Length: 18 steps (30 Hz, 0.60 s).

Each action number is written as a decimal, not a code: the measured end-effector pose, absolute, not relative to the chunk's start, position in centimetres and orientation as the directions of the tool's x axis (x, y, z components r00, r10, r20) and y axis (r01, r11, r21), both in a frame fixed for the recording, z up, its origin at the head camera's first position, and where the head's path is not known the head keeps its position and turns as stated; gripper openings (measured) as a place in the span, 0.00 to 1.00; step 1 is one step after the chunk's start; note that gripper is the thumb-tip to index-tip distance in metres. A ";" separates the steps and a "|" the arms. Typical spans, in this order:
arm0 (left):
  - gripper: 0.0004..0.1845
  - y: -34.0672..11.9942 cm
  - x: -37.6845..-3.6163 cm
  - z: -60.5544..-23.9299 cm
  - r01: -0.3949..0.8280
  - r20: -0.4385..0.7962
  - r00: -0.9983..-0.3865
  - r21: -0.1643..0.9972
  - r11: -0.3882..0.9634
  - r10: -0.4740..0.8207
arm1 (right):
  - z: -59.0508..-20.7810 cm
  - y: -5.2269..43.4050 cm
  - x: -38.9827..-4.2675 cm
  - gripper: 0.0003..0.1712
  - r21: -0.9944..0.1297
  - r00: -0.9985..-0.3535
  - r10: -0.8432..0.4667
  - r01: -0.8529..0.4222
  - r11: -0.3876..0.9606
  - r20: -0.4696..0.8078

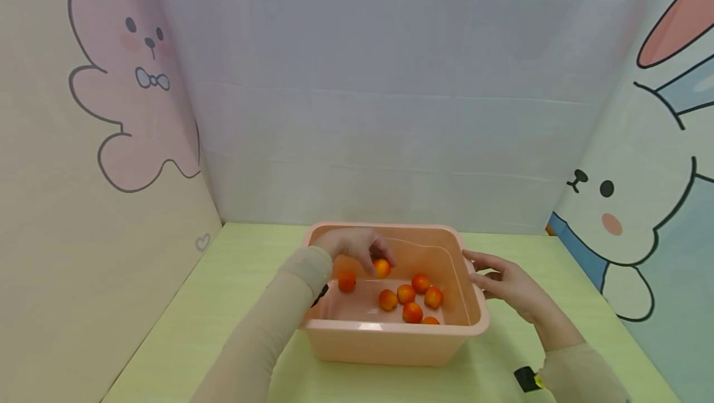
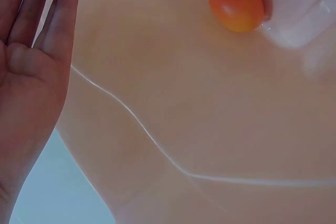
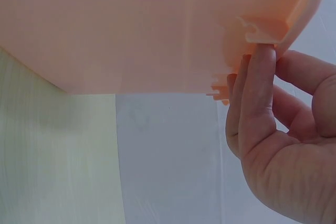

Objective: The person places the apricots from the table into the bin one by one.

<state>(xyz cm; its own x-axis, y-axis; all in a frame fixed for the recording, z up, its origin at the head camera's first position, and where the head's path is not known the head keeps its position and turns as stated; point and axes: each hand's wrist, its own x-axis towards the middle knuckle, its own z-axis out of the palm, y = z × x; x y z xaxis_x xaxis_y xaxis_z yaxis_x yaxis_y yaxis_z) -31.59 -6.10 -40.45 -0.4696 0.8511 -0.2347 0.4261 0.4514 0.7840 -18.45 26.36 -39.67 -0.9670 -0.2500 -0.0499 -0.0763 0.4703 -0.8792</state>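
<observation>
A pink plastic basin [image 1: 390, 344] stands on the table, with several orange-red cherry tomatoes [image 1: 412, 312] lying on its floor. My left hand [image 1: 357, 248] reaches in over its left rear part and pinches one cherry tomato [image 1: 382, 268] in the fingertips, above the floor. Another cherry tomato [image 1: 346, 281] sits below that hand near the left wall, and the left wrist view shows a tomato [image 2: 237, 4] against the basin's inside. On the right side, my right hand [image 1: 510, 282] grips the basin's rim, its fingertips [image 3: 261, 59] tucked up under the edge.
The pale green tabletop [image 1: 245, 279] reaches to a white cloth backdrop [image 1: 390, 111] close behind the basin. Side panels carry a pink cartoon animal [image 1: 139, 99] at left and a white rabbit [image 1: 625, 186] at right. A small black item [image 1: 527, 379] is by the right sleeve.
</observation>
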 end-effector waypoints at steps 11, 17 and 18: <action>0.23 -6.9 -31.9 -40.0 0.401 -0.175 -0.515 0.816 0.417 0.839 | -39.7 26.3 -18.6 0.35 -0.881 -0.966 -0.253 -0.076 0.467 -0.050; 0.23 -7.5 -30.9 -37.2 0.522 -0.003 -0.515 0.792 0.317 0.857 | -39.7 26.4 -18.7 0.35 -0.881 -0.968 -0.243 -0.065 0.470 -0.058; 0.24 -7.8 -30.7 -36.6 0.545 0.031 -0.522 0.781 0.305 0.852 | -39.7 26.4 -18.6 0.35 -0.878 -0.969 -0.240 -0.065 0.474 -0.058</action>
